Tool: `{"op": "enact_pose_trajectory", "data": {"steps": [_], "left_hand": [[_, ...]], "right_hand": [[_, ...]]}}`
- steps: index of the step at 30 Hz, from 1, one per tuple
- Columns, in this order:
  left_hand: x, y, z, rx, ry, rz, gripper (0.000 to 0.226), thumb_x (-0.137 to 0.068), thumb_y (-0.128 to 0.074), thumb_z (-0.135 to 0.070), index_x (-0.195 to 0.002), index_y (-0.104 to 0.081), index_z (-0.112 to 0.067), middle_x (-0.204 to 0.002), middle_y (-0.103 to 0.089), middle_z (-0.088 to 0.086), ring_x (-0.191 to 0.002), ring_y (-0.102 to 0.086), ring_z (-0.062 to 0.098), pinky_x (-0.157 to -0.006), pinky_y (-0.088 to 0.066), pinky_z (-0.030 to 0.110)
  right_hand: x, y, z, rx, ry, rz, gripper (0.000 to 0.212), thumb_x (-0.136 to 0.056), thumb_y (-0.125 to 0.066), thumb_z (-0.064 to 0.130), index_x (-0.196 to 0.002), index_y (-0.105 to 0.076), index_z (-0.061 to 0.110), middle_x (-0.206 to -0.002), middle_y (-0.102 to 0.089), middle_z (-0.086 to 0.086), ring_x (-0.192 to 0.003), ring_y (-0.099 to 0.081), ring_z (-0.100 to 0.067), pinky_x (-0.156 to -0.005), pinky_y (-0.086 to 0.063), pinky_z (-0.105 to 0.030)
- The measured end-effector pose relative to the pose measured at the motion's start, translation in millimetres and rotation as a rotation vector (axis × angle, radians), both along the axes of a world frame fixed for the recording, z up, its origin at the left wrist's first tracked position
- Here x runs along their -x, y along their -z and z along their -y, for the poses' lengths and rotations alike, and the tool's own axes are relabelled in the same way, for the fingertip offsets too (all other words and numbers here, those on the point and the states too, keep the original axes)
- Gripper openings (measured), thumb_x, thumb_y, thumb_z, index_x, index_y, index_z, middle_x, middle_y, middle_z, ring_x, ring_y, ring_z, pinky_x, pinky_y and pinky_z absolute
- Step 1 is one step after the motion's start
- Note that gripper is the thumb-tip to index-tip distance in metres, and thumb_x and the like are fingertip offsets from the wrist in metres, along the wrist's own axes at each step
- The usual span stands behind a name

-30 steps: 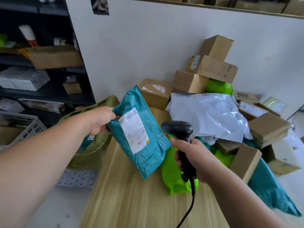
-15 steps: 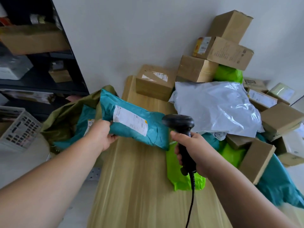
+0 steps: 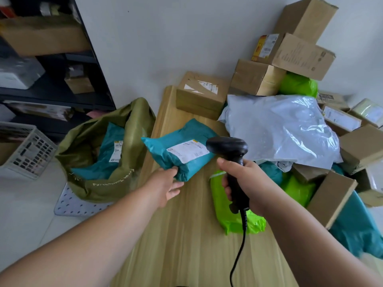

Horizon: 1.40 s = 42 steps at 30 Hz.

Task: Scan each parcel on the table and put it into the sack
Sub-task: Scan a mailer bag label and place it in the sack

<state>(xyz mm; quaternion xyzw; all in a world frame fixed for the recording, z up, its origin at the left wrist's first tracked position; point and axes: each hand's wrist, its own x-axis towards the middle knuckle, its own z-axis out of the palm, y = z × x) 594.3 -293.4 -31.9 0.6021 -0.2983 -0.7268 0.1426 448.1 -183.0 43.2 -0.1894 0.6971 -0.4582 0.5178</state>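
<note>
Just right of the sack (image 3: 93,183), above the bench (image 3: 186,235) edge, the teal parcel (image 3: 182,146) hung long axis roughly crosswise, one end toward the sack mouth, near corner pinched by the left hand (image 3: 165,187), the nearer one, while the right hand (image 3: 246,183) clamped the scanner (image 3: 228,148) farther right.

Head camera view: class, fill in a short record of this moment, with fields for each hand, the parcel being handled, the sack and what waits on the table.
left hand: pinches the near corner of the teal parcel
right hand: grips the black scanner
teal parcel: label up, above the table's left side, near the sack
sack: olive, open, on the floor left of the table; second teal parcel inside
waiting: grey mailer, green mailer, cardboard boxes
</note>
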Motion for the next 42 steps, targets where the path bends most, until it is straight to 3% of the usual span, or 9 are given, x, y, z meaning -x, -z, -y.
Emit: {"op": "enact_pose_trajectory", "data": {"steps": [7,10,12,17,22,27,31,36,42], "left_hand": [[-18,-4,-24,0.085,0.805,0.421,0.046,-0.096,-0.05,-0.045,-0.134,-0.045,-0.02,-0.117,-0.06,0.005,-0.094,-0.063,0.021,-0.08,-0.049,0.032],[-13,-9,-14,0.397,0.813,0.483,0.026,-0.095,-0.052,-0.041,-0.101,-0.059,-0.016,-0.09,-0.066,0.003,-0.068,-0.063,0.019,-0.066,-0.048,0.027],[-6,-11,0,0.648,0.741,0.567,0.026,-0.092,-0.054,-0.043,-0.088,-0.058,-0.018,-0.089,-0.067,0.002,-0.077,-0.064,0.021,-0.074,-0.051,0.033],[11,6,35,0.933,0.835,0.768,0.064,-0.089,-0.055,-0.055,-0.142,-0.039,-0.022,-0.138,-0.048,0.006,-0.124,-0.048,0.026,-0.097,-0.044,0.04],[26,42,61,0.71,0.845,0.829,0.094,-0.075,-0.066,-0.065,-0.146,-0.028,-0.017,-0.144,-0.041,0.009,-0.128,-0.044,0.031,-0.102,-0.042,0.046],[36,61,74,0.403,0.625,0.719,0.1,-0.053,-0.092,-0.041,-0.133,-0.039,-0.01,-0.134,-0.049,0.011,-0.12,-0.052,0.034,-0.094,-0.048,0.045],[43,67,72,0.22,0.529,0.494,0.074,-0.059,-0.09,-0.01,-0.122,-0.053,-0.005,-0.119,-0.064,0.013,-0.103,-0.062,0.033,-0.092,-0.051,0.045],[45,75,57,0.145,0.58,0.401,0.048,-0.073,-0.081,-0.009,-0.117,-0.061,-0.004,-0.118,-0.064,0.011,-0.104,-0.061,0.031,-0.094,-0.05,0.042],[35,54,53,0.081,0.291,0.119,0.023,-0.086,-0.059,0.002,-0.106,-0.056,-0.01,-0.1,-0.067,0.014,-0.091,-0.065,0.032,-0.084,-0.054,0.043]], "right_hand": [[0,8,-11,0.006,0.003,0.032,0.025,-0.093,-0.066,0.029,-0.093,-0.051,0.009,-0.058,-0.054,-0.007,-0.044,-0.045,-0.02,-0.045,-0.038,-0.026],[0,13,-11,-0.009,0.02,0.047,0.026,-0.092,-0.067,0.03,-0.095,-0.053,0.008,-0.059,-0.054,-0.007,-0.044,-0.046,-0.02,-0.043,-0.039,-0.024],[-2,17,-10,-0.014,0.033,0.063,0.026,-0.092,-0.068,0.03,-0.095,-0.054,0.008,-0.059,-0.054,-0.007,-0.044,-0.046,-0.019,-0.044,-0.04,-0.025],[-5,30,-6,-0.043,0.085,0.098,0.025,-0.091,-0.068,0.031,-0.095,-0.055,0.01,-0.057,-0.054,-0.006,-0.044,-0.047,-0.018,-0.048,-0.039,-0.028],[-6,47,-1,-0.08,0.15,0.102,0.022,-0.092,-0.067,0.029,-0.09,-0.054,0.011,-0.054,-0.054,-0.005,-0.042,-0.046,-0.018,-0.047,-0.037,-0.027],[-9,63,-1,-0.112,0.21,0.143,0.022,-0.092,-0.067,0.029,-0.091,-0.054,0.011,-0.055,-0.053,-0.006,-0.043,-0.045,-0.02,-0.047,-0.037,-0.028],[-12,67,0,-0.123,0.241,0.155,0.024,-0.092,-0.067,0.029,-0.092,-0.053,0.01,-0.055,-0.053,-0.007,-0.043,-0.045,-0.021,-0.047,-0.038,-0.028],[-16,63,0,-0.124,0.259,0.184,0.023,-0.092,-0.066,0.029,-0.092,-0.055,0.01,-0.055,-0.053,-0.007,-0.042,-0.045,-0.019,-0.044,-0.038,-0.026],[-22,54,1,-0.107,0.246,0.15,0.024,-0.092,-0.066,0.029,-0.093,-0.052,0.009,-0.055,-0.053,-0.007,-0.043,-0.044,-0.02,-0.044,-0.038,-0.025]]}}
